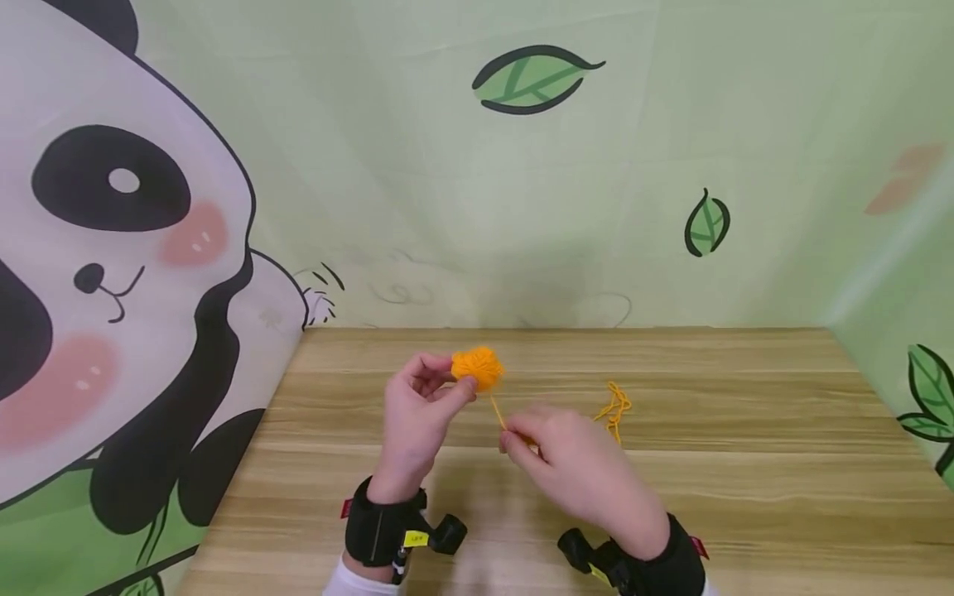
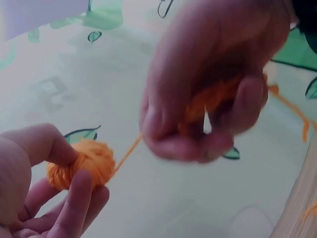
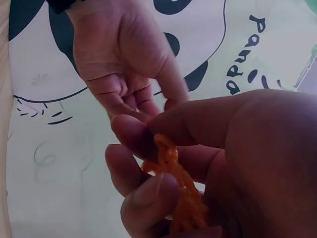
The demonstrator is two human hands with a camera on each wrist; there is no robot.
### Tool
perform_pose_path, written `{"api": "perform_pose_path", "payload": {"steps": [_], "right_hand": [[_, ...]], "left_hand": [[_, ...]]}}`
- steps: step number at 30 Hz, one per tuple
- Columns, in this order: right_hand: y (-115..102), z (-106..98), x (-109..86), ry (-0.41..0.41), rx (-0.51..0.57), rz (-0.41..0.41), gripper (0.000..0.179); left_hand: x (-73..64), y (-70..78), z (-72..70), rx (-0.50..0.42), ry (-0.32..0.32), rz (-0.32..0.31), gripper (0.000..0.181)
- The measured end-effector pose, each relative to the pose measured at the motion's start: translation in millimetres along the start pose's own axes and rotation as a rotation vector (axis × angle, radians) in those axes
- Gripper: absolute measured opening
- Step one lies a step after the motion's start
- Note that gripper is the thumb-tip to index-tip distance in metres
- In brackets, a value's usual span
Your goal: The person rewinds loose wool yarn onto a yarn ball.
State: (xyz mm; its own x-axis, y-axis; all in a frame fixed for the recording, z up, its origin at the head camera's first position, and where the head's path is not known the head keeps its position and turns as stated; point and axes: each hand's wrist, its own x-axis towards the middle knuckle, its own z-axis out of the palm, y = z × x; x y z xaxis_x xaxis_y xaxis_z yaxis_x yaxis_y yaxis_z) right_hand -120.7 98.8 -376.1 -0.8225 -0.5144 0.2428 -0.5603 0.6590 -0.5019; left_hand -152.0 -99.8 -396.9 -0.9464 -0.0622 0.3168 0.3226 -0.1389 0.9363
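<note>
Yarn ball [image 1: 478, 368] is orange, ridged, roundish; left grip [image 1: 419, 406] pinches it, right grip [image 1: 577, 455] its strand [image 2: 129, 152].

1. Shows a table [image 1: 775, 480] with a light brown wood-grain top, streaked in paler and darker bands.
2. Ends at the far side in a straight edge, with streaks running roughly parallel to it.
3. Widens toward the near side in the head view and runs out of frame at the bottom.
4. Carries loose orange yarn [image 1: 615, 404] slightly right of the middle, nearer the far edge.
5. Lies there in thin, tangled loops, partly hidden at the near end.
6. Appears again at lower right in the left wrist view, with blurred yarn on it.
7. Takes a soft shadow [image 1: 477, 488] near the middle.
</note>
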Motion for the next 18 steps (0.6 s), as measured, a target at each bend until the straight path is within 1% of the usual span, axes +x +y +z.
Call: {"api": "perform_pose_path", "payload": {"steps": [2, 4, 6, 8, 10, 12, 14, 16, 18], "right_hand": [[-2, -1, -1.8, -0.004, -0.01, -0.004, 0.017], [-4, -1, -3.6, 0.013, -0.015, -0.015, 0.016], [-5, -3, -5.5, 0.046, -0.008, -0.028, 0.016], [-6, -5, -7.4, 0.092, 0.001, -0.043, 0.015], [-7, -7, -9.0, 0.147, 0.018, -0.057, 0.015], [-7, -10, -10.1, 0.206, 0.042, -0.073, 0.013], [-5, -12, -10.3, 0.265, 0.061, -0.081, 0.012], [-3, -14, -9.7, 0.315, 0.076, -0.084, 0.011], [-2, -16, -9.2, 0.344, 0.084, -0.078, 0.012]], "left_hand": [[2.4, -1.7, -1.3, 0.048, 0.035, 0.018, 0.026], [4.4, -4.3, -3.2, 0.099, 0.052, 0.04, 0.026], [5.9, -7.1, -4.9, 0.156, 0.048, 0.063, 0.026], [6.6, -9.5, -6.3, 0.217, 0.02, 0.085, 0.026], [6.7, -11.1, -7.3, 0.27, -0.038, 0.105, 0.026], [5.8, -10.4, -7.3, 0.308, -0.118, 0.114, 0.026], [4.1, -8.1, -6.9, 0.331, -0.206, 0.108, 0.026], [1.3, -3.3, -5.2, 0.344, -0.292, 0.095, 0.026], [-1.9, 5.2, -2.1, 0.349, -0.372, 0.093, 0.026]]}}
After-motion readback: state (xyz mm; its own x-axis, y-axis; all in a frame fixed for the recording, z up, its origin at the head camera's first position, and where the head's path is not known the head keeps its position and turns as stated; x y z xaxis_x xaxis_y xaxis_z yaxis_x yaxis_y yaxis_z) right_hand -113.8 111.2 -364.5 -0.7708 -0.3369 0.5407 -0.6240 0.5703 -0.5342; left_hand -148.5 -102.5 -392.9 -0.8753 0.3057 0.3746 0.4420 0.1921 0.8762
